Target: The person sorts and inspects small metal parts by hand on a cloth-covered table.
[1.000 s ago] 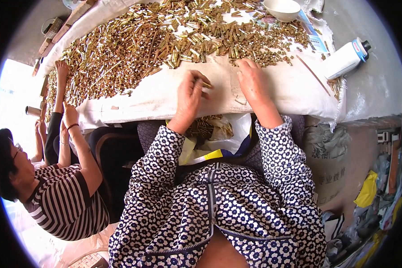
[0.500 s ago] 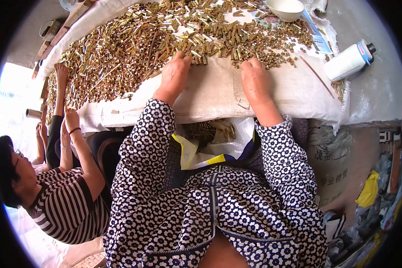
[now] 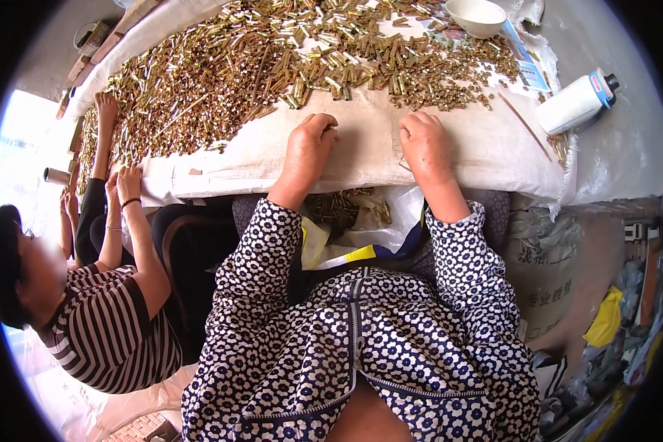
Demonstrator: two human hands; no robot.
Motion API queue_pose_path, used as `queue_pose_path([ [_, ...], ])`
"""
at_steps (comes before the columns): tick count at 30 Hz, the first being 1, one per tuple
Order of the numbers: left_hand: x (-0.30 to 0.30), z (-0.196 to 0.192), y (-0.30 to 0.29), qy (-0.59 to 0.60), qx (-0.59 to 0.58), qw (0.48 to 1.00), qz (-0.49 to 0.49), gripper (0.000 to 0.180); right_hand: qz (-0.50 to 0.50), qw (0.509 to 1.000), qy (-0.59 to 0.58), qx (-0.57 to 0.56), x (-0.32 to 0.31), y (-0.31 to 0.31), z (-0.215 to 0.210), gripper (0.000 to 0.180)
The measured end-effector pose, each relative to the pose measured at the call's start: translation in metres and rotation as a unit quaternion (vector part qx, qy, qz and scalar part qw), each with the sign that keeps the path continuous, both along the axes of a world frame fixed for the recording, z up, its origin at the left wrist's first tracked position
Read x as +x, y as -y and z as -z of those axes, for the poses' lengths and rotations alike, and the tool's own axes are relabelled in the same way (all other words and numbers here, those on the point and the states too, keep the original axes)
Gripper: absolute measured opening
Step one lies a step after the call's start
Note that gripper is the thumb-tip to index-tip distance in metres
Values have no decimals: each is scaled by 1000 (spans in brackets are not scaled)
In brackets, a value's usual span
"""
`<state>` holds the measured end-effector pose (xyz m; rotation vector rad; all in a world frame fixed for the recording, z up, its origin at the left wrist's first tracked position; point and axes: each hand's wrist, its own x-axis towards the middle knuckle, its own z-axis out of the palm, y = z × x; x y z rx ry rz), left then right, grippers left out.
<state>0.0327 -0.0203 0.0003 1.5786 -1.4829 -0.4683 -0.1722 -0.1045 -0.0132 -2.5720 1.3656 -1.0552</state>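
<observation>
My left hand [image 3: 309, 151] is over the near strip of pale cloth [image 3: 228, 171], fingers curled in and the thumb side toward the right. Opposite it, my right hand [image 3: 425, 146] is closed too, knuckles up, just short of the heap's near edge. Whatever either hand holds, if anything, is hidden by the fingers. Beyond them spreads a heap of small brass-coloured metal tubes and short pieces [image 3: 199, 88]. Below the table edge, between my forearms, a white plastic bag [image 3: 401, 217] with a yellow and blue rim gapes open, with similar metal tubes [image 3: 339, 210] inside.
A white bowl [image 3: 476, 18] stands at the far right, near a printed sheet [image 3: 529, 72]. A white bottle [image 3: 576, 103] lies by the right edge, close to a thin stick [image 3: 524, 125]. To my left a person in a striped shirt [image 3: 114, 339] reaches to the heap.
My left hand has come back from the heap, toward me and to the right. My right hand has drawn slightly nearer. The other person's hands have shifted a little.
</observation>
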Motion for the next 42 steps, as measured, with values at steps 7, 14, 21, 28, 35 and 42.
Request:
queue_pose_path([
  [7, -8, -5, -19, -420, 87, 903, 24, 6, -79, 919, 239, 304, 3, -20, 8, 12],
  [14, -22, -6, -30, -535, 93, 838, 49, 7, -209, 745, 424, 470, 13, -48, -7, 14],
  [21, -28, -7, -32, -545, 79, 832, 72, 9, -219, 705, 469, 485, 15, -54, -1, 14],
  [28, -31, -5, -33, -553, 55, 828, 72, 8, -219, 656, 509, 513, 14, -56, -6, 15],
  [35, -30, -2, -32, -567, 46, 817, 100, 7, -228, 655, 504, 515, 13, -55, -7, 16],
  [42, -40, -8, -32, -504, 9, 861, 75, 7, -222, 743, 465, 428, 16, -61, -10, 12],
])
